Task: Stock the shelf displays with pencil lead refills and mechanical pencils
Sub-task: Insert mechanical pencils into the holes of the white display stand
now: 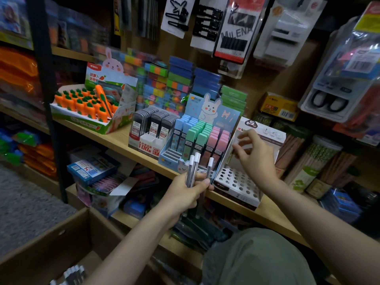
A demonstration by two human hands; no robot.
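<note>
Stationery shop: wooden shelf [115, 138] carrying display boxes. Left hand [185, 192] grips a bundle of white-capped lead tubes [193, 169] below the shelf edge. Right hand [255, 153], fingers loosely spread, hovers above the perforated white display tray [232, 182].

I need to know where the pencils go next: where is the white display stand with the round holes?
The white display stand sits on the wooden shelf, right of centre, beside the bunny lead-refill display, under the right hand.

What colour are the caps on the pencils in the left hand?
White caps on the pencils held by the left hand; head view.
</note>
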